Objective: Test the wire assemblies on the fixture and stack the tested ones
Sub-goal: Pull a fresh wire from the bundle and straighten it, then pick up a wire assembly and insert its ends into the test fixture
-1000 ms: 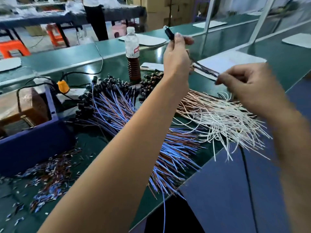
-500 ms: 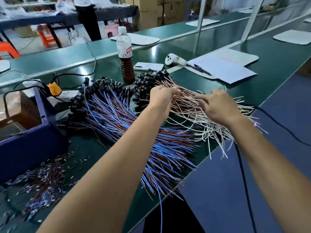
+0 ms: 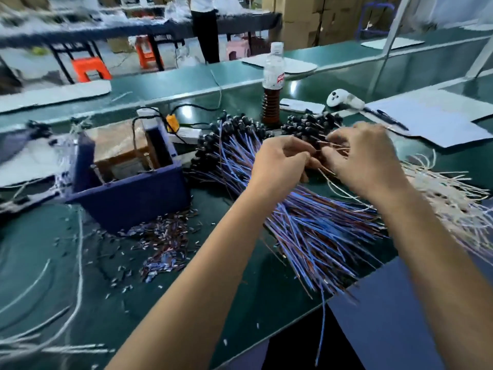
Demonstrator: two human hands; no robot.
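**On the green desk: both hands at the wire piles**

On the green desk (image 3: pixel 240 303), two fanned piles of wire assemblies lay side by side. The blue-and-brown pile (image 3: pixel 306 225) spread from its black connector ends toward the near edge; the white-and-tan pile (image 3: pixel 453 198) lay to its right. The left hand (image 3: pixel 280 166) and the right hand (image 3: pixel 365 158) met above the gap between the piles, fingers curled. The right fingers (image 3: pixel 333 140) pinched thin tan wires of one assembly (image 3: pixel 336 180); the left fingers appeared to pinch the same strands, though blur hid the contact. A blue bin (image 3: pixel 128 198) holding a brown fixture box (image 3: pixel 120 145) stood to the left, with cut scraps (image 3: pixel 160 244) before it. A bottle (image 3: pixel 272 84) stood behind the piles.
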